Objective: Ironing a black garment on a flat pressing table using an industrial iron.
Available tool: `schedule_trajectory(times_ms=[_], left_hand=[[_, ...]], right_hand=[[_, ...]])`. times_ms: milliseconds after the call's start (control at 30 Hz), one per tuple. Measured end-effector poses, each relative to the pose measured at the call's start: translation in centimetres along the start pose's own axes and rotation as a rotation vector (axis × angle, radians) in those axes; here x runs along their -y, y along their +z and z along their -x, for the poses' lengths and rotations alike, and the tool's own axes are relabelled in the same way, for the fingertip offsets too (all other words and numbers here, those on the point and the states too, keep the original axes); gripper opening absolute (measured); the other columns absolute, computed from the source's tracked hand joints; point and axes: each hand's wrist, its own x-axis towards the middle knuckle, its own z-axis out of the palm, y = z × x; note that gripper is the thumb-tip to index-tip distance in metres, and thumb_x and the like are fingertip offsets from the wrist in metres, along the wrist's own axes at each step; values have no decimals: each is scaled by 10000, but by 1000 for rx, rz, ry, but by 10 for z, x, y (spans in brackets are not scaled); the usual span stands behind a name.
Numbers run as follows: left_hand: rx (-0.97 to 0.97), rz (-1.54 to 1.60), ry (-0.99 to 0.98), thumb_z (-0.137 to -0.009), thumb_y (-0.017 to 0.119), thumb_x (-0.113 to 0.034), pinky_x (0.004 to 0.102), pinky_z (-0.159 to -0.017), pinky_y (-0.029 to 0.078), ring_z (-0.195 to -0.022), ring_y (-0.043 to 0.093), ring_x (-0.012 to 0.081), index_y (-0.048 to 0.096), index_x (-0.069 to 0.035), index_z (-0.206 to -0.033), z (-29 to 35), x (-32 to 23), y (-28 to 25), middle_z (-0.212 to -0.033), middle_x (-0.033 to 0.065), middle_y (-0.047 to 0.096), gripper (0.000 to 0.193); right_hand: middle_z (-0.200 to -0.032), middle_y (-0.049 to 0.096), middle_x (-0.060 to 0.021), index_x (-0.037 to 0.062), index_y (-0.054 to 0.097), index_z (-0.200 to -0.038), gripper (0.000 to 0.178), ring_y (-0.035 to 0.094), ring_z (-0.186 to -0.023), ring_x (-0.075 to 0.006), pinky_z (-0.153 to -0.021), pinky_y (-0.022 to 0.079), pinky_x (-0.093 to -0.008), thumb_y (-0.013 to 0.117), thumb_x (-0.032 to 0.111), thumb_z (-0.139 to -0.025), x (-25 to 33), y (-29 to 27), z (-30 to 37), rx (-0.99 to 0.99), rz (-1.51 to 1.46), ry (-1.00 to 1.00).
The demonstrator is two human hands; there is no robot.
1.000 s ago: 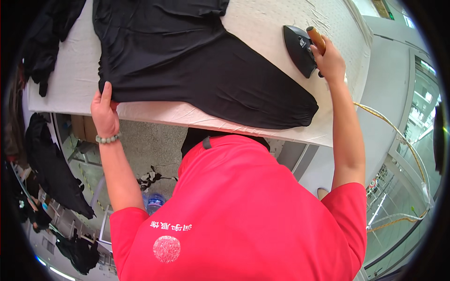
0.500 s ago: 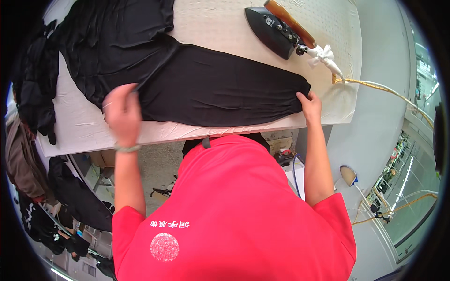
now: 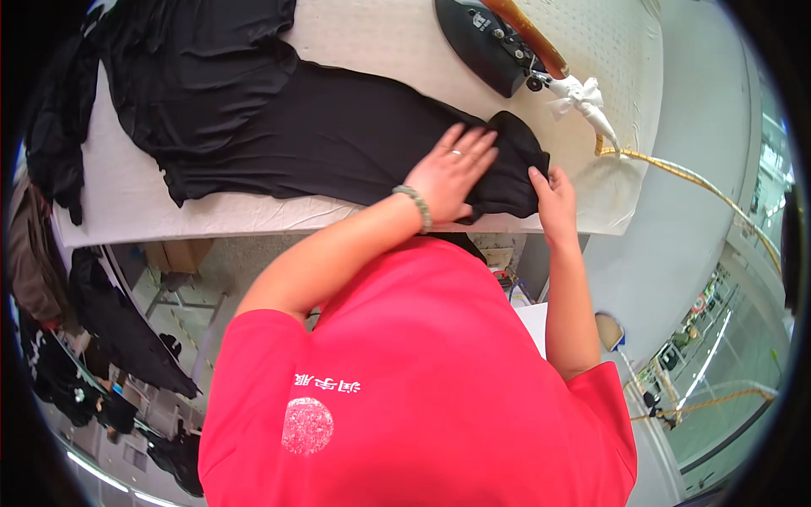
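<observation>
Far left of the black garment (image 3: 321,135), there's a brown cloth (image 3: 34,253), and nearer in, a dark bundle of fabric (image 3: 61,127) sits right beside it. And here's the black garment itself, spread across the pale counter (image 3: 110,207), its narrow part running out to the right! Your left hand (image 3: 450,176), a beaded bracelet (image 3: 412,207) at the wrist, lies palm down on that narrow part, fingers spread wide, gripping nothing. Beyond the garment's right end rests the black iron (image 3: 477,42), wooden handle (image 3: 532,38) up, well clear of your fingers. Your right hand (image 3: 555,203) pinches the garment's right end, thumb against fingers, just beside a raised fold. Past the garment, farthest right, a yellowish cord (image 3: 693,175) trails off.
</observation>
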Motion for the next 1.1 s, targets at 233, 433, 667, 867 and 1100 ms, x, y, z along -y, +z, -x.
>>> schedule_trajectory(times_ms=[233, 433, 667, 867, 1100], left_hand=[[-371, 186, -10, -807, 775, -279, 499, -1059, 449, -1221, 584, 361, 590, -10, -1325, -13, 14, -25, -1407, 167, 546, 612], [-414, -50, -460, -859, 741, -138, 439, -755, 548, -905, 676, 331, 654, -108, -1050, 6, 103, -80, -1112, 112, 631, 211], [-477, 41, -503, -904, 713, -115, 398, -744, 553, -919, 668, 325, 659, -114, -1023, -11, 92, -44, -1053, 95, 640, 131], [-728, -110, 37, -876, 695, -97, 403, -887, 559, -1009, 678, 324, 668, -82, -1102, -12, 55, -11, -1127, 107, 653, 228], [-279, 30, -27, -824, 734, -294, 537, -1223, 244, -1473, 361, 331, 578, -61, -1371, -48, -36, 28, -1525, 161, 459, 614]], right_hand=[[-977, 701, -96, -77, 614, -1155, 336, 634, -884, -118, -814, 507, -261, 704, 192, -976, -46, -30, -32, 18, -113, 5], [-890, 637, -21, -34, 632, -1057, 276, 541, -791, -97, -729, 446, -251, 703, 221, -977, -41, -20, -38, -55, -75, 12], [-885, 635, -13, -16, 610, -1049, 252, 535, -800, -84, -747, 447, -244, 655, 229, -1015, -53, -25, -34, -193, -46, -318], [-919, 641, -15, -17, 615, -1082, 235, 546, -849, -79, -790, 456, -234, 626, 213, -1034, -47, -25, -33, -139, -174, -419], [-1049, 683, -66, -11, 614, -1218, 281, 622, -997, -152, -902, 488, -288, 645, 175, -1010, -14, -27, -18, 61, -252, -221]])
